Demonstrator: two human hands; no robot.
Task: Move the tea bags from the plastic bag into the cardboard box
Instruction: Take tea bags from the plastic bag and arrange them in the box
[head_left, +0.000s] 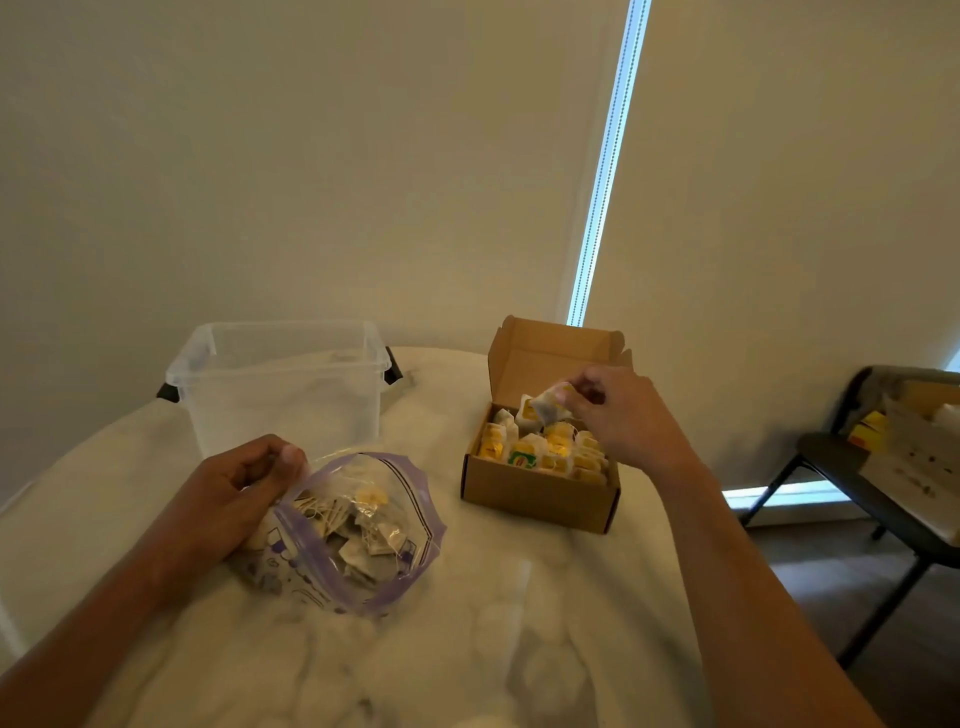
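A clear plastic bag (363, 540) with a purple zip edge lies open on the white round table (519, 623), with several tea bags inside it. My left hand (234, 493) grips the bag's near left rim. To the right stands an open cardboard box (535, 493), its lid raised at the back, holding several yellow-and-white tea bags. Over the box's back part, my right hand (623, 415) pinches one tea bag (548, 405) just above the others.
A clear plastic tub (280, 384) with black handles stands at the back left of the table. A dark chair (872, 483) loaded with papers and a yellow item is at the right. A wall and window blinds rise behind.
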